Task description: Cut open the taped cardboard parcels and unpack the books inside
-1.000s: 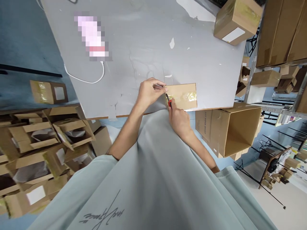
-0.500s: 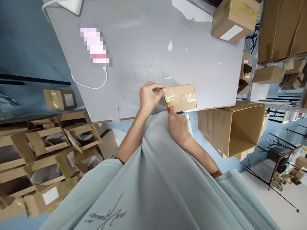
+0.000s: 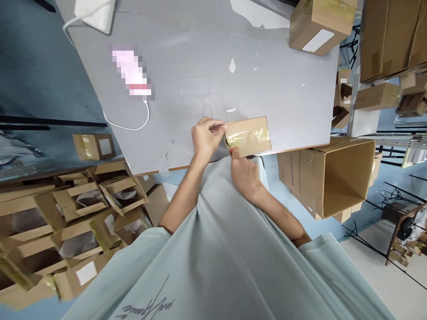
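Note:
A small cardboard box with shiny yellowish tape on top lies at the near edge of the grey table. My left hand pinches the far left corner of this box, thumb and fingers pressed together. At its near left corner, my right hand is closed with the index finger stretched forward. A small red object shows by that fingertip, against the box's left end. The rest of the red object is hidden under the hand, so its kind cannot be told.
A taped box stands at the table's far right. A blurred pink item with a white cable lies on the left. Open cartons are stacked on the floor at left; a large open carton is beside the table at right.
The view has shifted slightly. Both hands stay at the left end of the box, in nearly the same pose, and the box lies much as before.

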`<state>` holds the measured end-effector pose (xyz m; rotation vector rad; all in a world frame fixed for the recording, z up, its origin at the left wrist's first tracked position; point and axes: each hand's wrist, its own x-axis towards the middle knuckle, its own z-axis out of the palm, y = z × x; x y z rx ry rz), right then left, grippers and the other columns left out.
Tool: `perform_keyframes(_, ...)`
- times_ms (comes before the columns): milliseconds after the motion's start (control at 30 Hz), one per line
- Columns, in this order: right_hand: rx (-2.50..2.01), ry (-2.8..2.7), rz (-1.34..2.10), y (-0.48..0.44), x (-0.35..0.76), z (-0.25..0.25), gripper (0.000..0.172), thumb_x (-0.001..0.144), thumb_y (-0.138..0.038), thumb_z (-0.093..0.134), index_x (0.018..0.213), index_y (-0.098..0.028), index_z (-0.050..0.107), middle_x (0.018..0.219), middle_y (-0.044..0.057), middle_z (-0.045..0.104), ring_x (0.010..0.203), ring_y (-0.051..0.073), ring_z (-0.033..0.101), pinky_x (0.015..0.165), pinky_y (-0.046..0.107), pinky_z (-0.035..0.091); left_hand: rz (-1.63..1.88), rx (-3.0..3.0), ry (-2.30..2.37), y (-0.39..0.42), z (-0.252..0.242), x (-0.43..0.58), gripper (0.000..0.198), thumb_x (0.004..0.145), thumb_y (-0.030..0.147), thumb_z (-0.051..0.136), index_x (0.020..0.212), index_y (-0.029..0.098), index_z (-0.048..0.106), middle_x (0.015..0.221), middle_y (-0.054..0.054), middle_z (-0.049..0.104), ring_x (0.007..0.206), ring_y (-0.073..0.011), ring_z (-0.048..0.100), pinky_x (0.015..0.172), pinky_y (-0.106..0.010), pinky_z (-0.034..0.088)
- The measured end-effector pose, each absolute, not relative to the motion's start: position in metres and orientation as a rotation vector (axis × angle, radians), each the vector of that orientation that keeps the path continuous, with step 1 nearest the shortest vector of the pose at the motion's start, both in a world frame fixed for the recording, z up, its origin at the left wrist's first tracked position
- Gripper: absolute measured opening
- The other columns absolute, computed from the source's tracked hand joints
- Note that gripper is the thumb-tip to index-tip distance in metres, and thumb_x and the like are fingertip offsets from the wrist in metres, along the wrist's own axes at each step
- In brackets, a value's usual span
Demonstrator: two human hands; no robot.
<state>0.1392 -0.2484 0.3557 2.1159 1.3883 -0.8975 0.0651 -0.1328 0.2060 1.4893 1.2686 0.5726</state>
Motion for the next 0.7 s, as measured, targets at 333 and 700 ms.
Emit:
perform_keyframes(333, 2.108, 1.393, -0.967, -0.254, 0.133, 0.360, 0.069, 0.111, -0.011, 0.049, 0.178, -0.001, 0.034, 0.107, 0.026, 0.085, 0.103, 0.031, 0.087, 0.084, 0.035, 0.067, 0.561, 1.525, 1.285, -0.135, 0.211, 0.064, 0.014, 0.093, 0.030, 0.079, 0.104, 0.024, 0.086, 0.106, -0.004, 0.080, 0.096, -0.0205, 0.081, 0.093, -0.034, 0.069)
perform_keyframes(700, 2.090, 1.369, -0.988, -0.270, 0.147, 0.352, 0.067, 0.118, -0.018, 0.040, 0.182, -0.005, 0.025, 0.112, 0.022, 0.085, 0.108, 0.029, 0.087, 0.091, 0.034, 0.066, 0.582, 1.498, 1.245, -0.130, 0.202, 0.066, 0.013, 0.093, 0.029, 0.080, 0.103, 0.023, 0.086, 0.109, -0.004, 0.079, 0.100, -0.0207, 0.080, 0.097, -0.036, 0.069)
